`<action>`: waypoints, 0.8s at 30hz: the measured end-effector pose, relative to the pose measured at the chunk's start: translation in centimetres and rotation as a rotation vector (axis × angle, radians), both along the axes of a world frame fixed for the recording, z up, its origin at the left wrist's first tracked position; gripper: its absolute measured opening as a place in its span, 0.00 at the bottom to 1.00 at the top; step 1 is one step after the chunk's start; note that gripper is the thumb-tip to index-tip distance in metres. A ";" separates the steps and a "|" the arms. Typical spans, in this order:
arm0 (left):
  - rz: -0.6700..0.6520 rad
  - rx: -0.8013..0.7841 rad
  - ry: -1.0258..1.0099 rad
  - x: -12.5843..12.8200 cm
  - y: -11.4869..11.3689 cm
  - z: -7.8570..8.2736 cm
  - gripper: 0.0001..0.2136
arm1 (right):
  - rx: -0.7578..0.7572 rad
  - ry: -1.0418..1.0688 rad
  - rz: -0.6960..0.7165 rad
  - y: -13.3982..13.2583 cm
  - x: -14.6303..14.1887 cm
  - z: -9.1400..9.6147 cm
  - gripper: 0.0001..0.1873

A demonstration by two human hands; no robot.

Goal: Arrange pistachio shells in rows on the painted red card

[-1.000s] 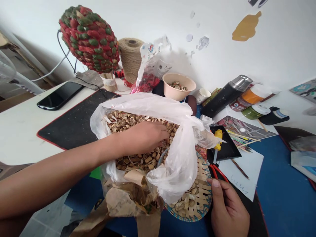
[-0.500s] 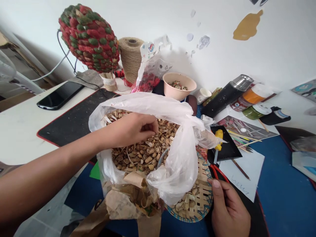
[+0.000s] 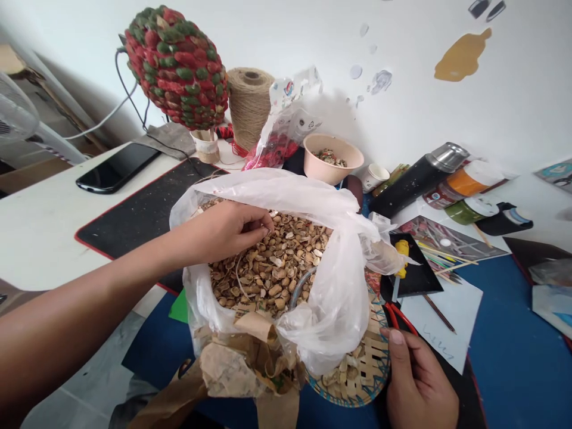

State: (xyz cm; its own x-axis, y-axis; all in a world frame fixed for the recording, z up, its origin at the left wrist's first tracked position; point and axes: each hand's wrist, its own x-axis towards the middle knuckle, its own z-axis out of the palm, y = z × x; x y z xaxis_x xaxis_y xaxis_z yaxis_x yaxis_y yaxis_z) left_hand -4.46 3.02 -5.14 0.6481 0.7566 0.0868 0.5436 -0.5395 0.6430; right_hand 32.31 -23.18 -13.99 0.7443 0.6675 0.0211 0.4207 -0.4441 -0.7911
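Observation:
My left hand is over a white plastic bag filled with peanut shells. Its thumb and fingers are pinched together just above the shells; whatever they hold, if anything, is hidden. At the lower right, my right hand has its thumb and index finger closed at the blue-stitched rim of a round woven tray. More shells lie on that tray, partly covered by the bag. Red handles of a tool show just behind my right fingers.
Torn brown paper hangs at the bag's front. Behind stand a red-and-green shell-covered ball, a twine spool and a pink bowl. A yellow glue gun and a black flask are at right; a phone lies left.
My left hand has drawn back leftward over the shells, fingers still pinched. My right hand stays at the tray's rim. The whole view has shifted slightly.

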 end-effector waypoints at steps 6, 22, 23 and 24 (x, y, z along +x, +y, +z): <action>0.015 0.036 0.007 1.1 0.0 -0.1 0.15 | -0.005 0.005 -0.010 0.0 0.1 -0.1 0.44; -0.369 0.282 0.281 3.3 -2.1 -1.6 0.08 | -0.015 -0.032 -0.012 0.0 -0.2 0.3 0.43; -0.359 0.284 0.312 3.1 -1.9 -1.4 0.08 | -0.011 -0.024 -0.014 -0.1 -0.2 0.2 0.43; -0.349 0.270 0.336 2.7 -1.7 -1.2 0.07 | -0.010 -0.016 -0.017 -0.1 -0.2 0.2 0.43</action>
